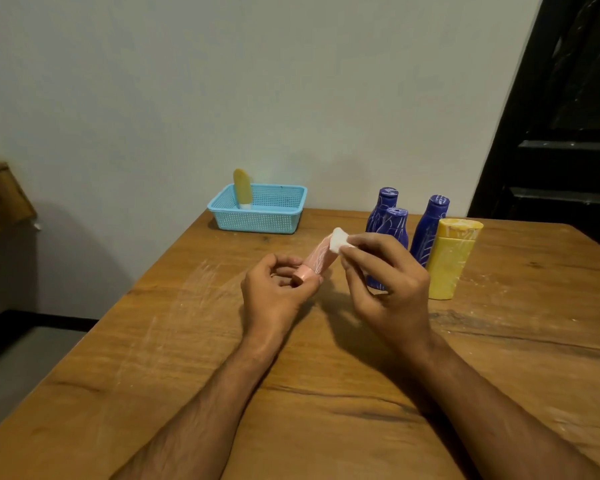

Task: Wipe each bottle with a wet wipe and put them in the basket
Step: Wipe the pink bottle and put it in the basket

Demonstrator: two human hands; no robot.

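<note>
perforated plastic basket [257,221], scuffed wooden table [326,393]

On my feed I log: pink tube [321,256] with pale streaks; white wipe [338,240]; turquoise mesh basket [257,216]; yellow tube [242,188], white cap; three blue bottles [430,230] with white line markings; yellow bottle [451,261], whitish smears; brown wood-grain desk [187,341].

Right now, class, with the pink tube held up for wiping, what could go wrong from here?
The left hand pinches the pink tube only at its cap end, so pressure from the wet wipe in the right hand might twist it out of that grip. The right hand also sits close to the blue bottles and yellow bottle, so it could topple them.
</note>
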